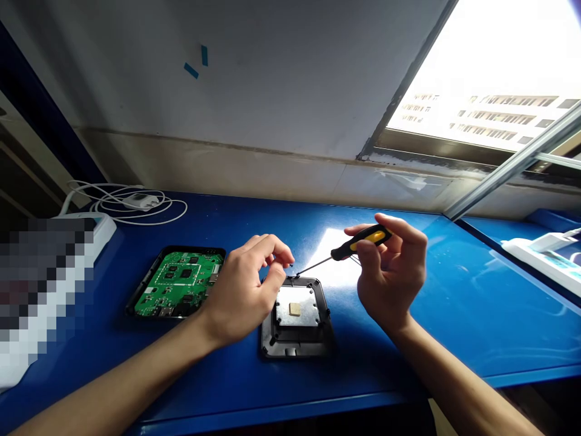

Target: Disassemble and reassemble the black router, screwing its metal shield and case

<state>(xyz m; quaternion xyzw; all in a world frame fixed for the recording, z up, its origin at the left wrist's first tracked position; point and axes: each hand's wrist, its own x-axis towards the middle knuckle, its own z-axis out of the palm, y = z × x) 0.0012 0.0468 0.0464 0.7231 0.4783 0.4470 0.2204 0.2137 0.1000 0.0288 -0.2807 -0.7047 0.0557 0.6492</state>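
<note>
My right hand [390, 275] grips a screwdriver [361, 242] by its black and yellow handle. The thin shaft slants down to the left, and its tip is at the far edge of a black plastic cover [297, 350]. Inside that cover lies a silver metal plate [284, 320] with a small tan square pad [295, 309] on it. My left hand [247, 287] is over the cover's left side, thumb and fingers curled together in a pinch. A tiny dark bit shows by its fingertips, too small to name.
Left of my hand, a green circuit board [175, 278] lies in a black housing. A coiled white cable with a power adapter [141, 201] is at the back left of the blue table [363, 381]. White devices [544, 257] stand at both sides, the left one partly pixelated.
</note>
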